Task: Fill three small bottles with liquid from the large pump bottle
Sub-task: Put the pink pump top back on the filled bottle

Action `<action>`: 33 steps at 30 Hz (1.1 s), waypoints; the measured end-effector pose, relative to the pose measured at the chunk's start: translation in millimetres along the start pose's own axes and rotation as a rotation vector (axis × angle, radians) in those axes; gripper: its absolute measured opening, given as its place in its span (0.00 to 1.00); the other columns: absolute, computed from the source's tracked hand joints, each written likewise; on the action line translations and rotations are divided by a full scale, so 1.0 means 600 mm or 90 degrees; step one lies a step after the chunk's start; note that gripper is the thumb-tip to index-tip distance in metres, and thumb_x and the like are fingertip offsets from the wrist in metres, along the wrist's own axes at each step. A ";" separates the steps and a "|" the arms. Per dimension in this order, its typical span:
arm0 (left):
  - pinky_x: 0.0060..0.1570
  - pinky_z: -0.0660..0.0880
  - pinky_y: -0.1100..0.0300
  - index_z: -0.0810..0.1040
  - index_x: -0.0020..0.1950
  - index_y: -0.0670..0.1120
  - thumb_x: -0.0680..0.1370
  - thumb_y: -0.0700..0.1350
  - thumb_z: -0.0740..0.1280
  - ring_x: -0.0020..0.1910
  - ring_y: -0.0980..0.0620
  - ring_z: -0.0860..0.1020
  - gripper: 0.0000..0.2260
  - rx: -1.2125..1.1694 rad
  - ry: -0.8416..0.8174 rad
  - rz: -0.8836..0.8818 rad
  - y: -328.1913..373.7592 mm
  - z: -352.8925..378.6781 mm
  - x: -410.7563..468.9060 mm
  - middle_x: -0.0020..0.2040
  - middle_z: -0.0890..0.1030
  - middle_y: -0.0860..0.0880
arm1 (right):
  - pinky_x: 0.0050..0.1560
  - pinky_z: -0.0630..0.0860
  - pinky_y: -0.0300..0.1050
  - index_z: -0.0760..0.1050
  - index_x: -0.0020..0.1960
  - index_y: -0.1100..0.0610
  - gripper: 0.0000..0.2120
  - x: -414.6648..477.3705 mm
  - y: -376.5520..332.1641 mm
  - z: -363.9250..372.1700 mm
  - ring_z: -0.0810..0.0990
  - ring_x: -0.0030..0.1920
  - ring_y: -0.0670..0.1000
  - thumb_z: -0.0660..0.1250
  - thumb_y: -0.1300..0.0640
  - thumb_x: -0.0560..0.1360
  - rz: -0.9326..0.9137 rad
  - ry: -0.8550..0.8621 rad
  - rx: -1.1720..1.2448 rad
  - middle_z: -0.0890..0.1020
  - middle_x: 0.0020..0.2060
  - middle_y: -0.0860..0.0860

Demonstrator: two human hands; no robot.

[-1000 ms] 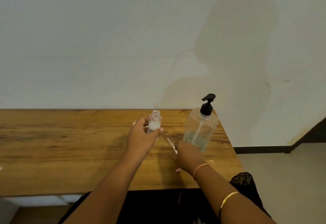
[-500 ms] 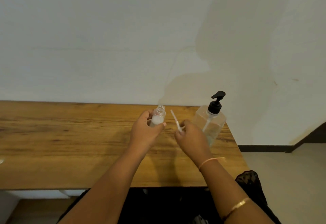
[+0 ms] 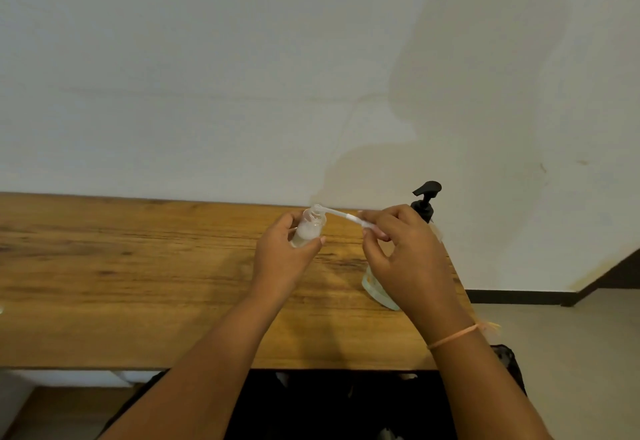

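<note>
Watching from beside the desk, I see two bare forearms reach out from the near edge, a thin orange thread round the right wrist. The left hand is wrapped round a small clear bottle, holding it up off the wood and tilted slightly right, with whitish liquid in its lower part. The right hand pinches one end of a thin white tube between thumb and fingertips.

A second ago that hand was down on the desk by the pump bottle's base. Half a second ago it had the tube raised upright. Now the tube lies almost level, its far tip at the small bottle's open mouth. I take it this bottle is filled and is about to get its dip tube and cap.

Behind the right hand stands the large pump bottle, near the desk's far right corner. No label or writing is readable anywhere, and I see no other small bottles.
</note>
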State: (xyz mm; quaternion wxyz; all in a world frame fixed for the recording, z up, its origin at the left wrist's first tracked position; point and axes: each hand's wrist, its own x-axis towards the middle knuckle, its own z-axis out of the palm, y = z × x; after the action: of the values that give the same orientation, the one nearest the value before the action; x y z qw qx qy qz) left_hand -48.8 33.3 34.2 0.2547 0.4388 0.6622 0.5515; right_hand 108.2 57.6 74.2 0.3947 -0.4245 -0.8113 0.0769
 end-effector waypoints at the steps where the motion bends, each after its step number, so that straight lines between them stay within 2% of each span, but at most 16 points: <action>1: 0.42 0.75 0.63 0.74 0.49 0.55 0.70 0.42 0.74 0.46 0.56 0.78 0.14 0.006 0.003 0.004 -0.001 0.000 0.000 0.44 0.77 0.60 | 0.36 0.74 0.42 0.80 0.56 0.54 0.12 0.001 0.001 -0.001 0.74 0.41 0.47 0.67 0.60 0.74 -0.004 0.001 -0.012 0.75 0.42 0.48; 6: 0.42 0.76 0.58 0.75 0.48 0.55 0.70 0.42 0.74 0.46 0.53 0.79 0.13 0.066 0.006 0.060 -0.012 -0.002 0.002 0.46 0.80 0.54 | 0.35 0.75 0.47 0.80 0.56 0.54 0.12 0.004 0.003 -0.011 0.75 0.41 0.50 0.67 0.60 0.74 -0.001 -0.022 -0.049 0.76 0.43 0.50; 10: 0.40 0.69 0.68 0.78 0.54 0.49 0.70 0.41 0.74 0.47 0.55 0.76 0.14 0.143 0.004 0.116 -0.014 0.001 0.000 0.49 0.78 0.54 | 0.34 0.77 0.50 0.81 0.54 0.54 0.11 0.006 0.001 -0.018 0.75 0.42 0.51 0.68 0.60 0.73 -0.013 -0.044 -0.130 0.77 0.45 0.52; 14: 0.50 0.72 0.58 0.78 0.56 0.48 0.70 0.43 0.73 0.48 0.56 0.75 0.15 0.175 -0.019 0.135 -0.012 0.006 -0.004 0.47 0.76 0.57 | 0.37 0.75 0.46 0.80 0.57 0.53 0.12 0.008 -0.005 -0.025 0.75 0.45 0.52 0.67 0.60 0.74 -0.044 -0.109 -0.161 0.77 0.48 0.52; 16: 0.52 0.72 0.57 0.78 0.56 0.50 0.71 0.44 0.73 0.49 0.58 0.74 0.15 0.195 -0.049 0.143 -0.011 0.009 -0.008 0.48 0.78 0.57 | 0.40 0.69 0.36 0.77 0.60 0.54 0.14 0.009 -0.009 -0.023 0.72 0.46 0.48 0.67 0.59 0.74 -0.049 -0.141 -0.111 0.76 0.50 0.50; 18: 0.49 0.70 0.66 0.78 0.57 0.50 0.71 0.45 0.73 0.48 0.60 0.74 0.15 0.206 -0.079 0.148 -0.010 0.012 -0.012 0.49 0.78 0.57 | 0.39 0.64 0.28 0.75 0.58 0.54 0.13 0.011 -0.009 -0.019 0.70 0.45 0.44 0.69 0.58 0.74 -0.015 -0.153 -0.036 0.74 0.49 0.47; 20: 0.43 0.67 0.75 0.78 0.57 0.50 0.71 0.44 0.73 0.46 0.64 0.73 0.16 0.202 -0.103 0.147 -0.007 0.016 -0.016 0.46 0.76 0.61 | 0.40 0.67 0.28 0.73 0.56 0.54 0.13 0.014 -0.006 -0.019 0.71 0.45 0.43 0.71 0.57 0.73 0.045 -0.154 0.030 0.73 0.46 0.44; 22: 0.42 0.65 0.79 0.78 0.58 0.50 0.71 0.44 0.73 0.45 0.68 0.72 0.16 0.191 -0.118 0.146 -0.003 0.019 -0.017 0.44 0.73 0.65 | 0.44 0.71 0.32 0.74 0.55 0.55 0.13 0.014 0.000 -0.021 0.73 0.45 0.43 0.71 0.57 0.72 0.099 -0.148 0.103 0.75 0.45 0.45; 27: 0.41 0.67 0.78 0.77 0.55 0.53 0.70 0.46 0.74 0.46 0.67 0.72 0.16 0.179 -0.154 0.130 -0.002 0.026 -0.018 0.44 0.73 0.65 | 0.49 0.75 0.38 0.79 0.50 0.55 0.06 0.005 0.019 -0.008 0.77 0.49 0.43 0.69 0.57 0.74 0.181 -0.177 0.268 0.79 0.48 0.45; 30: 0.47 0.71 0.71 0.77 0.57 0.53 0.69 0.46 0.75 0.49 0.63 0.74 0.17 0.137 -0.160 0.110 -0.006 0.033 -0.019 0.48 0.76 0.61 | 0.42 0.73 0.31 0.76 0.50 0.51 0.06 0.005 0.021 0.000 0.77 0.45 0.41 0.69 0.55 0.74 0.230 -0.131 0.318 0.80 0.45 0.45; 33: 0.48 0.74 0.67 0.77 0.60 0.51 0.69 0.47 0.75 0.51 0.62 0.76 0.20 0.106 -0.163 0.078 -0.010 0.039 -0.020 0.52 0.78 0.58 | 0.39 0.72 0.28 0.74 0.52 0.51 0.09 0.005 0.012 0.007 0.77 0.42 0.41 0.70 0.53 0.73 0.219 -0.070 0.266 0.79 0.40 0.44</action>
State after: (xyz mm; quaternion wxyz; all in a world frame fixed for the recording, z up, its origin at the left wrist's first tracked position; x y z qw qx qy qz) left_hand -25.3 34.7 20.7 0.2654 0.5646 0.6397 0.4490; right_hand 109.0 65.4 69.6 0.4099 -0.4606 -0.7142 0.3311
